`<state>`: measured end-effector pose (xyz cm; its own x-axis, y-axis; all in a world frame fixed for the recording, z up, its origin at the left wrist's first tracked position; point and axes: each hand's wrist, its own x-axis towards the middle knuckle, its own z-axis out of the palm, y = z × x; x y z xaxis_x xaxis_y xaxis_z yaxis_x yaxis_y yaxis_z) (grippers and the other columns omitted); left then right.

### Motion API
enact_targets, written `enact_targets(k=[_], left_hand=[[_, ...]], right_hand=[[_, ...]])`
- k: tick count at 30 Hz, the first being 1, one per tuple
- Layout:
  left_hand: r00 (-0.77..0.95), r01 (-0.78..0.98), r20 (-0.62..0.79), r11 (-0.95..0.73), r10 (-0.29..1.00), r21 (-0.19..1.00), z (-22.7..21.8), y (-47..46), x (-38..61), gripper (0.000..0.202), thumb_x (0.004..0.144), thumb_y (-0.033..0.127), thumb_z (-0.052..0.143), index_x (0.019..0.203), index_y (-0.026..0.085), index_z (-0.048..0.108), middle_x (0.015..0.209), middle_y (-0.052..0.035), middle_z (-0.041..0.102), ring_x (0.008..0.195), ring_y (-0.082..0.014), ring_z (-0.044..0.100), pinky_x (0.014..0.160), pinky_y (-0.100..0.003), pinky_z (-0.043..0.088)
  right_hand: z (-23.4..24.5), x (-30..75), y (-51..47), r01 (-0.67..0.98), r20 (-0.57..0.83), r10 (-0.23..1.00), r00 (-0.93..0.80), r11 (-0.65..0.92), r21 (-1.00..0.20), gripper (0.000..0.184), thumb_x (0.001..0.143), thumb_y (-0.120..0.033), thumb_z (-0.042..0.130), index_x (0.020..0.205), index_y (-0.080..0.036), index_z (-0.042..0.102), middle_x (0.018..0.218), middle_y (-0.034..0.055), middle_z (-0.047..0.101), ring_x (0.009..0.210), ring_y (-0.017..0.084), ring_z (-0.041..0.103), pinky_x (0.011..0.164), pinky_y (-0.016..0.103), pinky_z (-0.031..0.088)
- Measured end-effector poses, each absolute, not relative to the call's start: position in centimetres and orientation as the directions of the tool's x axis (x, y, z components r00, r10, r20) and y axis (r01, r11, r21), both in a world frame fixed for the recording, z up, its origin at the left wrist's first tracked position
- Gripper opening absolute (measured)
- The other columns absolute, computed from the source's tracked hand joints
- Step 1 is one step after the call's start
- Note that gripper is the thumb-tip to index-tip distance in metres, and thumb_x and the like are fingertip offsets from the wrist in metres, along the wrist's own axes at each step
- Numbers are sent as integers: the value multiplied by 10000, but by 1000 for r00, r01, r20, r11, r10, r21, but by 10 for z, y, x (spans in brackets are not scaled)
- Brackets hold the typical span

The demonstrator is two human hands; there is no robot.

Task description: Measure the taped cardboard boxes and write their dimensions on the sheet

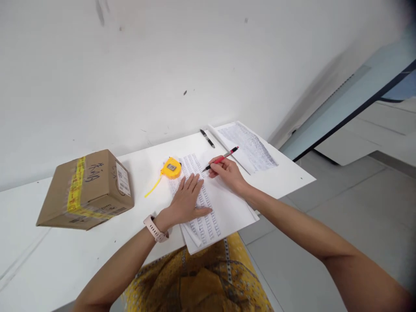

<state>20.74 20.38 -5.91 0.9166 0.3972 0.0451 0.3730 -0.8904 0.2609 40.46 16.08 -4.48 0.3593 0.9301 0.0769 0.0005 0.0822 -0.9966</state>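
My right hand (228, 174) grips a red and black pen (224, 158), its tip at the paper just beyond my left fingers. Columns of handwriting cover the left part of the written sheet (232, 203), which lies on other paper and reaches past the table's front edge. My left hand (190, 197) rests flat on that sheet with fingers stretched out, hiding some of the writing. Close beyond my left fingers sits a yellow tape measure (171, 168), a short piece of its tape pulled out toward the left.
On the left of the white table (143, 173) stands a taped cardboard box (87, 190). A black pen (207, 138) lies near the wall, beside a stack of densely written papers (250, 149). At the right, the table edge drops to a grey tiled floor (351, 208).
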Motion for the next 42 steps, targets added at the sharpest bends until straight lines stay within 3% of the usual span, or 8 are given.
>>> enact_targets(k=[4, 9, 13, 20, 42], left_hand=[[910, 383, 64, -888, 411, 256, -61, 202, 205, 871, 821, 651, 617, 1462, 110, 382, 1594, -247, 277, 1499, -399, 178, 1204, -604, 153], [910, 352, 117, -891, 397, 287, -61, 201, 206, 760, 808, 608, 665, 1407, 179, 479, 1567, -189, 368, 1479, -414, 237, 1195, -631, 154], [908, 358, 118, -892, 401, 277, -60, 200, 206, 763, 797, 598, 682, 1396, 165, 491, 1554, -193, 386, 1468, -417, 260, 1187, -641, 173], [906, 343, 148, -893, 397, 291, -59, 199, 206, 743, 779, 570, 713, 1350, 133, 530, 1495, -213, 460, 1434, -412, 332, 1186, -641, 187], [903, 352, 138, -886, 406, 300, -60, 198, 206, 735, 789, 594, 686, 1359, 160, 522, 1507, -191, 451, 1443, -396, 320, 1194, -631, 173]], right_hand=[[-61, 401, 160, 66, 61, 928, 367, 39, -997, 269, 728, -402, 742, 799, -217, 561, 640, -25, 582, 601, 153, 581, 589, 309, 457], [-65, 403, 160, 288, 144, 919, 368, 35, -957, 203, 811, -358, 651, 745, -231, 507, 619, -48, 474, 539, 127, 425, 520, 289, 322], [-66, 404, 164, 266, 134, 930, 342, 41, -963, 208, 813, -340, 646, 728, -233, 490, 604, -54, 438, 548, 132, 411, 530, 291, 316], [-70, 406, 161, 391, 171, 930, 324, 33, -920, 240, 839, -308, 601, 684, -235, 433, 582, -55, 405, 565, 135, 378, 547, 293, 298], [-69, 405, 160, 441, 173, 935, 309, 20, -897, 234, 849, -312, 572, 690, -237, 418, 594, -49, 399, 569, 138, 369, 544, 293, 289]])
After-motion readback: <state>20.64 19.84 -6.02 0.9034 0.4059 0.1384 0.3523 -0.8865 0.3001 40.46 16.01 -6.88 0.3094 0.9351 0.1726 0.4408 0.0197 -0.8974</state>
